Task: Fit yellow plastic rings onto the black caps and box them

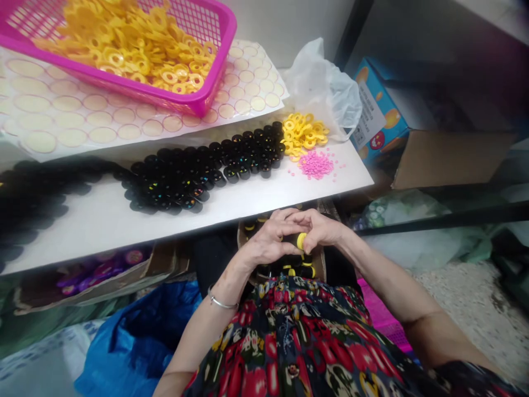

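My left hand (268, 241) is closed around a small black container with a yellow top (301, 241), its fingers on the dark body. The fingers of my right hand (324, 229) are bent around the yellow end, with the thumb against it. Both hands meet over a cardboard box (323, 263) on the lap, where more black pieces with yellow tops (308, 271) lie. Just beyond the hands, small pink pieces (316, 164) and a heap of yellow rings (303, 134) rest on the white table (231, 207).
Rows of black containers (173, 179) fill much of the table. A pink basket (202, 102) of yellow rings stands on a raised shelf behind. To the right are a white plastic bag (322, 82) and a blue carton (384, 110). A blue bag (136, 336) lies lower left.
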{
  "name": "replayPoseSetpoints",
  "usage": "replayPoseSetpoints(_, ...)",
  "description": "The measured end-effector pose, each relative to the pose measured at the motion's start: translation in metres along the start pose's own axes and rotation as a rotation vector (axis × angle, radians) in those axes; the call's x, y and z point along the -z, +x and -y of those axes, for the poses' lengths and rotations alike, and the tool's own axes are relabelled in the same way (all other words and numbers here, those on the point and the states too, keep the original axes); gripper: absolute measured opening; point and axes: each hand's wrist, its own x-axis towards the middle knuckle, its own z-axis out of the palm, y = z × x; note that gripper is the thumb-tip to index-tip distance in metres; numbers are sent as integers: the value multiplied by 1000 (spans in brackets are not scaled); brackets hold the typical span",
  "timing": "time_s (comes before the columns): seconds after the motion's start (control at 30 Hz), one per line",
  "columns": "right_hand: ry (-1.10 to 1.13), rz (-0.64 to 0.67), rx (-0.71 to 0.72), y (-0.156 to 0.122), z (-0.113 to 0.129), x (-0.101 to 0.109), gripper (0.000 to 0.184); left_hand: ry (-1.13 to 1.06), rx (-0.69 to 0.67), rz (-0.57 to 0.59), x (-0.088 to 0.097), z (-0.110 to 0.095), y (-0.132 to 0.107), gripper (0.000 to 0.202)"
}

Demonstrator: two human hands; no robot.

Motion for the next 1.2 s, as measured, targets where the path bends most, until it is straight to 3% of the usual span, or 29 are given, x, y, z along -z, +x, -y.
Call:
replayPoseSetpoints(0.13, 50, -127, 122, 1, -18, -7, 45, 27, 9, -8, -1, 8, -1, 39)
replayPoseSetpoints(0.23, 183, -210, 120, 1, -36, -6, 43, -19, 89, -75, -3, 15, -4, 44)
replayPoseSetpoints(0.5, 206, -56, -56, -4, -49, -11, 56, 113, 163, -42, -13, 12, -25, 37)
replayPoseSetpoints(0.67, 189, -154, -20, -3, -73, -26, 54, 121, 149, -18, -21, 27, -47, 29)
replayPoseSetpoints(0.77, 187, -234, -34, -2, -83, -30, 49, 56, 222, -77, -23, 37, -54, 28)
replayPoseSetpoints(0.9, 275, -167, -94, -3, -82, -24, 50, -100, 327, -174, -23, 39, -54, 34)
replayPoseSetpoints(1.0, 315, -142, -102, -3, -79, -21, 43, -130, 291, -167, -22, 36, -48, 33)
replayPoseSetpoints(1.2, 197, -341, 66, 4, -75, -32, 30, -31, 144, -125, -15, 38, -40, 27)
